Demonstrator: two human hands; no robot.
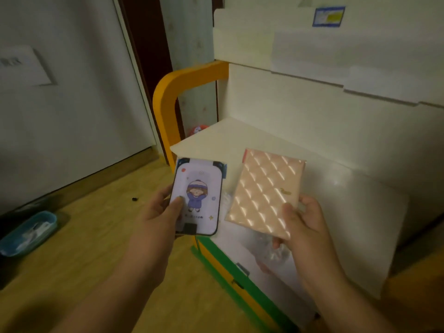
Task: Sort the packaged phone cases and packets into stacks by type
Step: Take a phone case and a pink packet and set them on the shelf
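We count 2 packaged items, 1 per hand. Our left hand [161,213] grips a pale lilac phone case w/ a cartoon child in a purple coat and hat [197,197]: thumb pressed on its front near the lower left, other fingers hidden behind it. It's held upright off the left edge of the desk, above the floor. Our right hand [303,223] pinches a glossy pink quilted-pattern flat packet [263,191] at its lower right corner, thumb on top, fingers curled under; the packet tilts over the desk, just beside the case, not touching it.

Under the packet lies crinkled clear plastic wrap [271,251], blurry, contents can't tell. It rests on a white desk top w/ green and yellow edging [360,212], a stepped white shelf [300,104] at the back and 1 curved orange frame [165,99] at the left.

Floor is light wood-look boards [96,236]. On it, far left: 1 shallow blue plastic tray [27,233] holding pale bits, too blurred to name; 1 small dark speck [135,199] nearer the wall. Beyond, a white door or panel [72,92], and a blue-and-yellow sticker [328,16] high on the shelf unit.
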